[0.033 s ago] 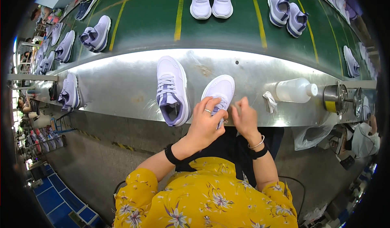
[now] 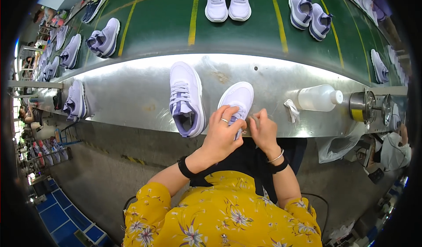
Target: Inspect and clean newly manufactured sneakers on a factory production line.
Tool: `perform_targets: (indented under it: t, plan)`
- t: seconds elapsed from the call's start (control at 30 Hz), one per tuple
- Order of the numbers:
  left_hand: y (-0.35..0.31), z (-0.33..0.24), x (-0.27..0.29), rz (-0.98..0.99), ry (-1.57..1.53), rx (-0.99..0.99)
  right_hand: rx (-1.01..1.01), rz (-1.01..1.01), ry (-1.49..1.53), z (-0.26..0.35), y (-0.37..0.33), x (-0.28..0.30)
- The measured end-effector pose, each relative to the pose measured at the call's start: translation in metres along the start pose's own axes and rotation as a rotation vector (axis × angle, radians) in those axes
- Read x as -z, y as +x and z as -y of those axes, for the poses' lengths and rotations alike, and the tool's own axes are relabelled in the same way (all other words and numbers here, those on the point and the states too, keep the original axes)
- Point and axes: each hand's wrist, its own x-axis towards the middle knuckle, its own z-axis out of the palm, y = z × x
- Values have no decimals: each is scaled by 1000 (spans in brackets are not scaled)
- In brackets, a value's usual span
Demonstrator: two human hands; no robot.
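Observation:
A pale lilac sneaker (image 2: 238, 96) lies at the front edge of the metal ledge, toe pointing away from me. My left hand (image 2: 223, 135) grips it over the laces, a ring on one finger, covering the collar and much of the heel. Just right of the shoe, my right hand (image 2: 263, 133) is closed with curled fingers and thumb drawn together; whatever may be between them is too small to make out. To the left, a matching lilac sneaker (image 2: 186, 88) with tied laces and a darker purple lining stands untouched.
On the ledge (image 2: 145, 86) to the right are a crumpled white cloth (image 2: 291, 110), a translucent bottle (image 2: 317, 98) and a metal can (image 2: 362, 107). Another sneaker (image 2: 75, 100) stands far left. Beyond, a green conveyor belt (image 2: 162, 22) carries several pairs of sneakers. A plastic bag (image 2: 336, 148) hangs below.
My right hand has shifted very slightly left, toward the shoe. My left hand keeps its grip, and both sneakers stay in place.

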Motion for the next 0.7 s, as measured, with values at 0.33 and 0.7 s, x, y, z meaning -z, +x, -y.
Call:
perform_targets:
  t: [0.33, 0.7]
  plan:
    - [4, -21, 114, -170, -337, 107, -284, -206, 451, -21, 5, -15]
    - [-17, 109, 157, -373, 398, 204, -278, -253, 417, -17, 8, -22]
